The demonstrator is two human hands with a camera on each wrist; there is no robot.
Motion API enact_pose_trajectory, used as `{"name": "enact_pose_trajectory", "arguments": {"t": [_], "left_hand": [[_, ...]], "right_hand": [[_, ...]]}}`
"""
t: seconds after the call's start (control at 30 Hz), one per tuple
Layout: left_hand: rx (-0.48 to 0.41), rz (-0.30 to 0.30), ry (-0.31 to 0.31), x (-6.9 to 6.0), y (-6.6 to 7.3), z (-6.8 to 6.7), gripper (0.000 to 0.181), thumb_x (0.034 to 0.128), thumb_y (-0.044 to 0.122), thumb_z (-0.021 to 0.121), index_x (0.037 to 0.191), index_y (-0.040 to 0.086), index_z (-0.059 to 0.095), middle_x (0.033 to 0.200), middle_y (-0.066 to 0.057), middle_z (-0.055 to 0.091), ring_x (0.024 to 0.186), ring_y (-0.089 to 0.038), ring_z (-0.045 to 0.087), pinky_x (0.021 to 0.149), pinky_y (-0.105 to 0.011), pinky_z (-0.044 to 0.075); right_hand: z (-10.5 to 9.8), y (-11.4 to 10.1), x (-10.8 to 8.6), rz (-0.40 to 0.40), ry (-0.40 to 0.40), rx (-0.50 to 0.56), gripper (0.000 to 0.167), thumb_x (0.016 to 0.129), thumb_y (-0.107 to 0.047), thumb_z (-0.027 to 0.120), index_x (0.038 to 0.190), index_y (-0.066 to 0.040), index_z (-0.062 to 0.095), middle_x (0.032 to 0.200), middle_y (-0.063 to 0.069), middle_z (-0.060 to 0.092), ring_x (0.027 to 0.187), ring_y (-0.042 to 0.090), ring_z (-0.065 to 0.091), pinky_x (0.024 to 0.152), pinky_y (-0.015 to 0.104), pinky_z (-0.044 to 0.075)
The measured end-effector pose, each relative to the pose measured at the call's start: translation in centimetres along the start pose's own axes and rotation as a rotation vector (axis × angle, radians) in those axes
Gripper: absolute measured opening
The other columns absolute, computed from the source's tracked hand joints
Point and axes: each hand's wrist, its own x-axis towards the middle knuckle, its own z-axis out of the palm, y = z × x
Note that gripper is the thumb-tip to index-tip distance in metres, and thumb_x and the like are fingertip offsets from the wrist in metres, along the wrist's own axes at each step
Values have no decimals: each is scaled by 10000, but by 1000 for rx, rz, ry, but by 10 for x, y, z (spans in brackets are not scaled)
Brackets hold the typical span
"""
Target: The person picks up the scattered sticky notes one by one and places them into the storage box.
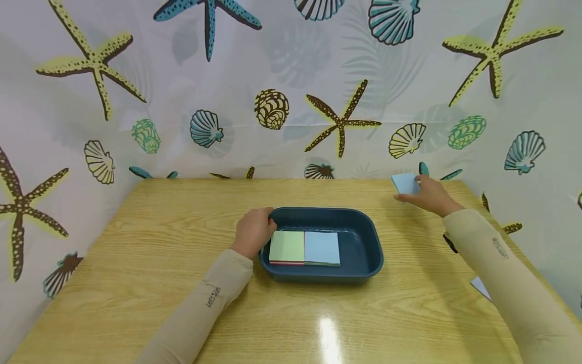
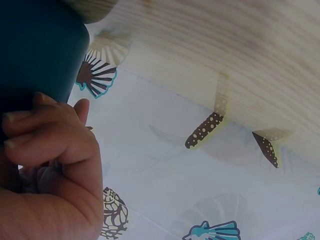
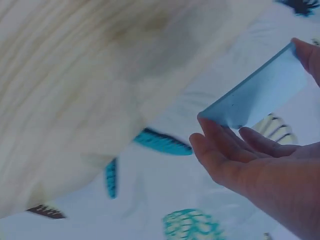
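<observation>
A dark blue plastic tray (image 1: 359,253) stands mid-table. My left hand (image 1: 252,232) grips its left rim near the far corner; in the left wrist view the fingers curl at the wall of the tray (image 2: 40,55). Inside, on the left, a pale green sticky note pad (image 1: 287,246) lies beside a light blue pad (image 1: 321,247), with red and green layers showing at their near edges. Over the table's far right part, my right hand (image 1: 432,196) holds another light blue pad (image 1: 404,183). The right wrist view shows this pad (image 3: 260,90) pinched by opposite edges between thumb and fingers.
A pale pad or paper (image 1: 481,288) lies at the right of the table, partly hidden by the right sleeve (image 1: 504,258). Behind the wooden table (image 1: 182,217) hangs a white cloth (image 1: 254,65) printed with starfish and shells.
</observation>
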Motion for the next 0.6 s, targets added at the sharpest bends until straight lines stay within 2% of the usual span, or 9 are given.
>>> {"name": "enact_pose_trajectory", "arguments": {"t": [0.07, 0.13, 0.27, 0.33, 0.47, 0.6], "left_hand": [[1, -1, 1, 0, 0, 0, 358, 865, 25, 594, 1217, 25, 661, 637, -52, 606, 476, -119, 406, 424, -251, 305], [-1, -1, -1, -1, 0, -1, 361, 863, 28, 595, 1218, 24, 660, 646, -51, 610, 481, -121, 411, 426, -252, 307], [-7, -6, -3, -1, 0, -1, 364, 865, 28, 592, 1223, 20, 656, 644, -62, 611, 483, -125, 405, 431, -255, 302], [-7, -8, 3, -1, -1, -2, 364, 863, 26, 593, 1221, 21, 657, 653, -64, 615, 484, -124, 402, 432, -255, 301], [-13, -5, 4, -1, 0, -4, 366, 861, 23, 591, 1221, 19, 657, 639, -63, 608, 479, -123, 392, 430, -256, 294], [-17, -4, -7, -2, 1, -4, 366, 863, 25, 591, 1223, 16, 655, 632, -62, 603, 478, -121, 391, 431, -253, 295]], "right_hand": [[-2, -19, -6, -34, 6, 50, 994, 877, -488, 641, 1410, 210, 177, 1346, 451, 316, 1198, 551, 396, 923, 600, 407], [-5, -41, -14, -93, 31, 91, 956, 860, -472, 673, 1413, 165, 224, 1343, 407, 348, 1201, 523, 406, 923, 589, 413], [-6, -88, -32, -287, 43, 98, 788, 828, -321, 753, 1350, 97, 337, 1300, 304, 414, 1165, 451, 439, 914, 564, 422], [-4, -111, -41, -397, 12, 69, 699, 804, -243, 780, 1298, 66, 393, 1272, 260, 437, 1119, 407, 469, 896, 535, 439], [7, -146, -52, -568, -86, -16, 591, 771, -196, 805, 1210, 3, 462, 1231, 195, 463, 1040, 323, 497, 863, 467, 451], [24, -166, -55, -627, -181, -107, 548, 754, -217, 823, 1149, -34, 491, 1189, 150, 480, 998, 282, 516, 863, 426, 451]]}}
